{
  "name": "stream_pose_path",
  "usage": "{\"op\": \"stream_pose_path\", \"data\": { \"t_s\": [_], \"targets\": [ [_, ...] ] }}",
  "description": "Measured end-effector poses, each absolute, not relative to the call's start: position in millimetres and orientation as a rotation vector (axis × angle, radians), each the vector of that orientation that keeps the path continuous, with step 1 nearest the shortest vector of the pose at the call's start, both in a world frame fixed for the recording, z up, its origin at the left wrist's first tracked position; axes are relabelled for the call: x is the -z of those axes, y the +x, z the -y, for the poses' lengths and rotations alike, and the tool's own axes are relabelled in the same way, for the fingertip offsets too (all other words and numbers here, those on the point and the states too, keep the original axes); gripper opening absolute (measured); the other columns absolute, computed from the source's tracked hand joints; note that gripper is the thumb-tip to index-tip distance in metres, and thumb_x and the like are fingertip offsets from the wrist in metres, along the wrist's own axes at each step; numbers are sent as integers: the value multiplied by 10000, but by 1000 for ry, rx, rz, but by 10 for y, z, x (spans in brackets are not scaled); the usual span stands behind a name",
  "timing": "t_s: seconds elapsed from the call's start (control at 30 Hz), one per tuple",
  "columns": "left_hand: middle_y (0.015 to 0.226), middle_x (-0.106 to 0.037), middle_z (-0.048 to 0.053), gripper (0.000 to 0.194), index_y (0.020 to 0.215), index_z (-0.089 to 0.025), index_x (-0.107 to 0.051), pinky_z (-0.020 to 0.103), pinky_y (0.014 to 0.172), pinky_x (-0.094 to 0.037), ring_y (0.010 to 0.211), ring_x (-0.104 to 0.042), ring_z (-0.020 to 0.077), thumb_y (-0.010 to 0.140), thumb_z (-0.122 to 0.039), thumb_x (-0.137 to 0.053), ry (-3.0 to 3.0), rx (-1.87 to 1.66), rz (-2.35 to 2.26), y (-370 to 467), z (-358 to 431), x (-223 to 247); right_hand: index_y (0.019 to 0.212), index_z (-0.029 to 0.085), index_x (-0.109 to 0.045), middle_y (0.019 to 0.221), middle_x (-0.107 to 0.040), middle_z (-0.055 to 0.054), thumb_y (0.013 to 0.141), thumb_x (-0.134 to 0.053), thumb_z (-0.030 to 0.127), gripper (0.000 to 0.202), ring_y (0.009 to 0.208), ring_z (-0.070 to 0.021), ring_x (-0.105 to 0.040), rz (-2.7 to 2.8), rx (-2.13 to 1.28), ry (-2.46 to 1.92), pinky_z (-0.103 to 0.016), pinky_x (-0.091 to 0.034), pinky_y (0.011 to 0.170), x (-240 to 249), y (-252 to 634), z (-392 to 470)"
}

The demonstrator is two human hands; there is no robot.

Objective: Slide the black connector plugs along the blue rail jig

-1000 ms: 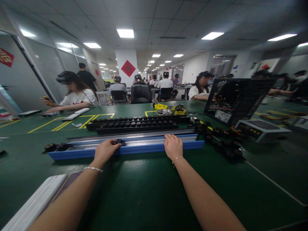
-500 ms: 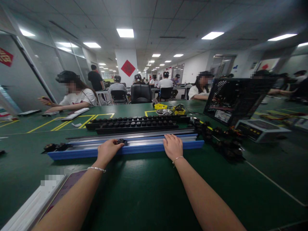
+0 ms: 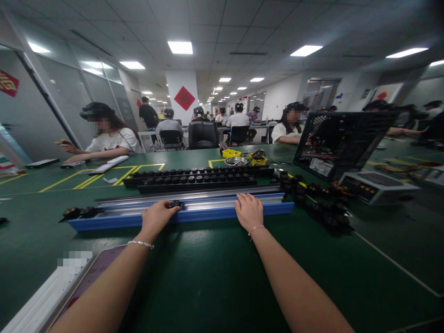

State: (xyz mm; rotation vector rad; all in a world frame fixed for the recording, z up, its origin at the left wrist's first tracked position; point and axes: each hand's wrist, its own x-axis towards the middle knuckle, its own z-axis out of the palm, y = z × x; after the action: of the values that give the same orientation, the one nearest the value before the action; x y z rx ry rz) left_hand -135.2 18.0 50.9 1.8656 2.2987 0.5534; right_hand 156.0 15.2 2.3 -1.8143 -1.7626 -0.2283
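Observation:
A long blue rail (image 3: pixel 215 213) with a silvery metal channel (image 3: pixel 203 203) inside lies crosswise in front of me. My left hand (image 3: pixel 156 219) is closed, its thumb and fingers pinching a small black socket-like part (image 3: pixel 175 204) in the channel. At the rail's right portion, my right hand (image 3: pixel 249 212) grips the front wall, fingers bent over it; its thumb is hidden. More black parts (image 3: pixel 79 212) sit at the rail's left end. Behind the rail are black strips (image 3: pixel 197 179) lined with several similar round parts.
A heap of black parts (image 3: pixel 329 212) lies right of the rail, near a power supply unit (image 3: pixel 378 187) and an open computer case (image 3: pixel 343 143). Yellow trays (image 3: pixel 231 153) and a metal bowl (image 3: pixel 236 161) stand farther back. A phone (image 3: pixel 93 273) lies by my left forearm. Co-workers sit across the table.
My hands, the black part and the rail stay practically in place. In the background, a standing person in black has shifted slightly to the right.

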Motion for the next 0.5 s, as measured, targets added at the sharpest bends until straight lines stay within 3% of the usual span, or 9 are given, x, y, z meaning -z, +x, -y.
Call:
{"op": "stream_pose_path", "data": {
  "t_s": [0.5],
  "targets": [
    [998, -704, 36, 384, 915, -265, -666, 393, 838, -402, 976, -610, 275, 710, -549, -510, 1870, -579, -2282, -1321, -175, -496, 1186, 229, -592, 1247, -581, -38, 900, -323, 354, 412, 1192, -212, -427, 1766, 258, -1825, -384, -259, 993, -24, 1556, -149]
  ]
}}
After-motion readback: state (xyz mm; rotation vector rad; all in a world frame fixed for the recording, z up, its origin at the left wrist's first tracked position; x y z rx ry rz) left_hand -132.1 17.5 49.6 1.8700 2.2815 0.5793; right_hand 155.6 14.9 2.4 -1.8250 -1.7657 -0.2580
